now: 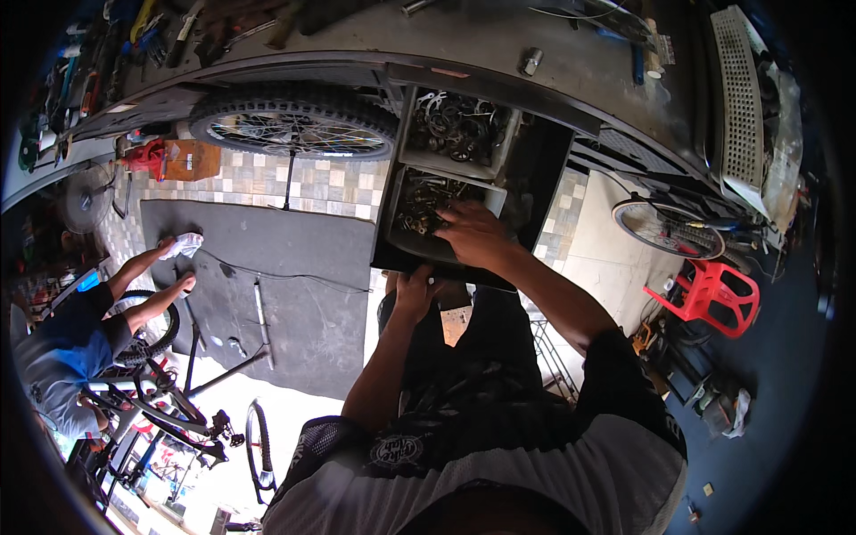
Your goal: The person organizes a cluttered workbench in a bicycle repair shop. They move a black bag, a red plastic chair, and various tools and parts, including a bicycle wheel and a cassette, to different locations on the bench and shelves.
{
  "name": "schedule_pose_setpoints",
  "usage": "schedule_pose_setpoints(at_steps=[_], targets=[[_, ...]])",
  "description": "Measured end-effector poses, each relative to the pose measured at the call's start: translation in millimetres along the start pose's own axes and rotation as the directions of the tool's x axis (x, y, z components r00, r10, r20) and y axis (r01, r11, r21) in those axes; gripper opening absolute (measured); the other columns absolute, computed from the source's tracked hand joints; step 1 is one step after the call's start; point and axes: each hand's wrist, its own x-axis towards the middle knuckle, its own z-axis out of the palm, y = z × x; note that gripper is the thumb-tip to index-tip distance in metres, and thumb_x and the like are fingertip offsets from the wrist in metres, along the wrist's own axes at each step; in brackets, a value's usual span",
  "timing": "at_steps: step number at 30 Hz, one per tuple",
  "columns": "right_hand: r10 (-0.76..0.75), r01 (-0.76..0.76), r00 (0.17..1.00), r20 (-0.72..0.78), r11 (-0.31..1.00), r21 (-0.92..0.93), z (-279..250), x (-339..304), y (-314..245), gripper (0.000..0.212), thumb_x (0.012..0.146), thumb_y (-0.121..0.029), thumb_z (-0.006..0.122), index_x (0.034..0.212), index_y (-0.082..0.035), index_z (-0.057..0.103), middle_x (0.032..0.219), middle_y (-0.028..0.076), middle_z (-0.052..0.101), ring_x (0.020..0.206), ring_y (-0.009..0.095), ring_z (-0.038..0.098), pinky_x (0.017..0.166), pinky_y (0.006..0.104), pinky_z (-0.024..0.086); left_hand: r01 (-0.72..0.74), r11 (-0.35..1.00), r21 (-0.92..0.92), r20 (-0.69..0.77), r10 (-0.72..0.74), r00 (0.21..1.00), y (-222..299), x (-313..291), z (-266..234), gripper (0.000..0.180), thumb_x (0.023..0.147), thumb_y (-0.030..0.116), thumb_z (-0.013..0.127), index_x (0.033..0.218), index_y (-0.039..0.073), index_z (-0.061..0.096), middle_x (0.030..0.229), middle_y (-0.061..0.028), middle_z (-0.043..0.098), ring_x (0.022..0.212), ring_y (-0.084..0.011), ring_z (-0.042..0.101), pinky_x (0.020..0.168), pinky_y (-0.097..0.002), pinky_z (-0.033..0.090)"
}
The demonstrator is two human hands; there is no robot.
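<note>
An open drawer [382, 234] juts out from under the workbench in front of me. Inside it, the nearer grey bin [493, 195] holds a heap of small metal hardware [426, 198] that looks like bolts. My right hand [477, 234] reaches over this bin, fingers apart, its fingertips among the pieces. At the drawer's front edge, my left hand [415, 294] is closed, with a small whitish end showing by its fingers; what it grips is unclear. Behind, a second bin [506, 143] contains dark and silvery metal parts [456, 125].
The workbench top [428, 40] carries tools and a metal socket-like piece [531, 61]. A bicycle wheel [294, 125] lies below its edge. To the left, a person [67, 343] sits beside a bicycle frame [174, 406] and a dark mat [303, 241]. A red plastic stool [713, 299] is at right.
</note>
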Motion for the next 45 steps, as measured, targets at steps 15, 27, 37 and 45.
schedule_pose_setpoints(at_steps=[15,27,37,45], targets=[[0.562,-0.323,0.67,-0.485,0.809,0.492,-34,-151,57,0.029,0.096,0.004,0.062,0.12,-0.007,0.074,0.104,0.014,0.077,0.095,0.032,0.076,0.085,0.0407,0.06,0.338,0.759,-0.556,-0.119,-0.475,0.872,122,-13,54,0.036,0.109,0.014,0.047,0.14,-0.001,0.057,0.132,-0.022,0.065,0.121,-0.0421,0.067,0.108,-0.0647,0.055],[0.583,-0.176,0.592,-0.556,0.767,0.617,-61,-145,36,0.031,0.097,0.005,0.061,0.125,-0.002,0.072,0.105,0.016,0.074,0.093,0.029,0.075,0.083,0.0389,0.06,0.274,0.765,-0.583,0.254,-0.149,0.956,210,115,86,0.053,0.106,0.014,0.067,0.151,-0.003,0.047,0.154,-0.0222,0.05,0.136,-0.0412,0.06,0.11,-0.0537,0.057],[0.413,-0.047,0.749,-0.518,0.813,0.58,-65,-59,-23,0.032,0.099,0.002,0.062,0.129,-0.003,0.07,0.111,0.017,0.073,0.093,0.028,0.073,0.079,0.0362,0.06,-0.331,0.771,0.544,-0.439,0.598,0.671,260,186,-71,0.072,0.093,0.018,0.077,0.155,0.004,0.045,0.162,-0.0274,0.041,0.148,-0.048,0.042,0.12,-0.0538,0.04],[0.22,0.046,0.838,-0.499,0.883,0.468,-99,21,-104,0.032,0.099,0.001,0.066,0.13,-0.004,0.069,0.113,0.018,0.073,0.094,0.031,0.074,0.079,0.0384,0.061,-0.121,-0.009,0.993,0.082,0.785,0.613,335,214,-183,0.085,0.089,0.06,0.075,0.156,0.014,0.048,0.167,-0.022,0.036,0.161,-0.0413,0.021,0.129,-0.0638,0.016]])
